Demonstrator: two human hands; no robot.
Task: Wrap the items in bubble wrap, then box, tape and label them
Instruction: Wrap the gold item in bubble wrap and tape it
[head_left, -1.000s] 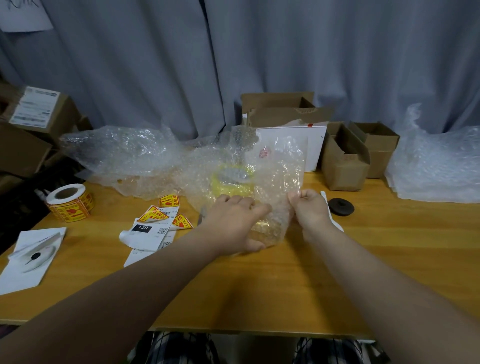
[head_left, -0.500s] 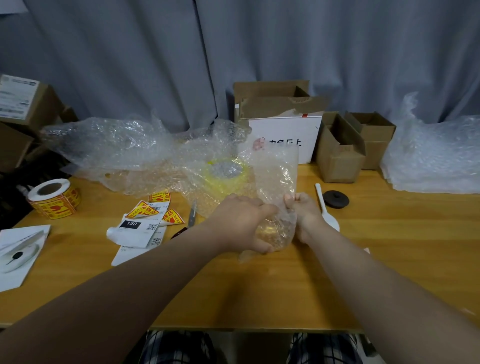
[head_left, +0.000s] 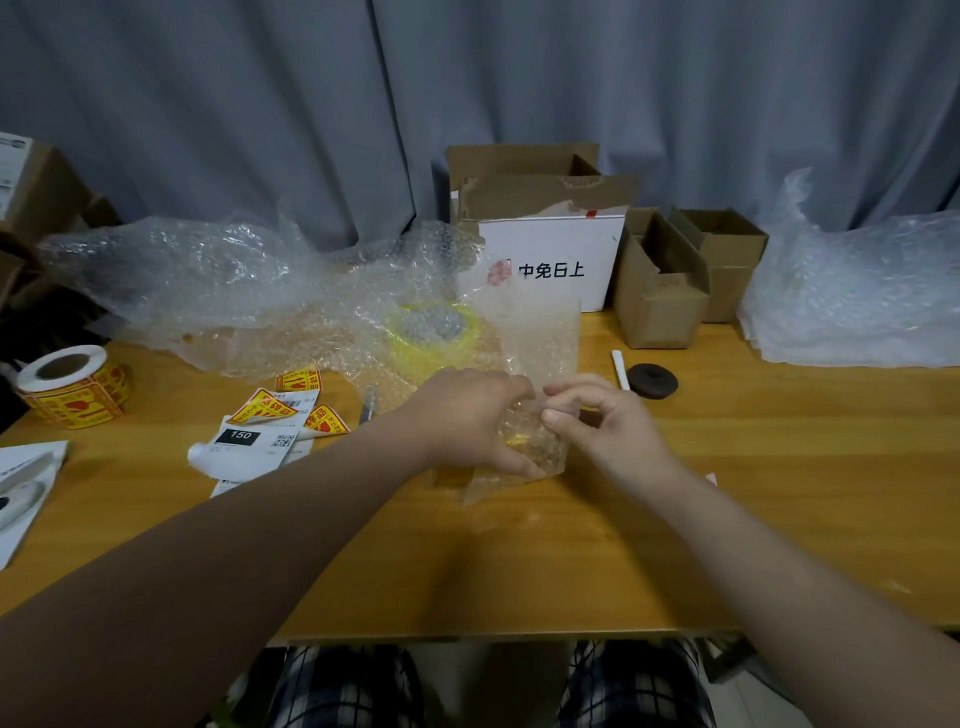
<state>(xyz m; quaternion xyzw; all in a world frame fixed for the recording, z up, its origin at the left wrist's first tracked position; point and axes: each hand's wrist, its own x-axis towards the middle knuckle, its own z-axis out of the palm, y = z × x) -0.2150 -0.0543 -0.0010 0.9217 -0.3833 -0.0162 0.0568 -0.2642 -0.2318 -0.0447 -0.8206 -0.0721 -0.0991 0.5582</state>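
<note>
Clear bubble wrap sheet (head_left: 540, 343) stands loose because your left hand (head_left: 467, 421) clamps the small yellowish wrapped item (head_left: 527, 441) onto the wooden counter (head_left: 519, 561). Your right hand (head_left: 602, 421) pinches the wrap's edge, ready to fold it over.

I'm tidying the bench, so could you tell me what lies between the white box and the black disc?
In the head view, between the white box and the black disc lies bare table and a white stick-like object.

Wrapped item unreadable

Between the left hand (head_left: 470, 423) and right hand (head_left: 605, 423), the item (head_left: 527, 441) blurs behind bubble wrap (head_left: 540, 338); left fingertips hidden.
</note>
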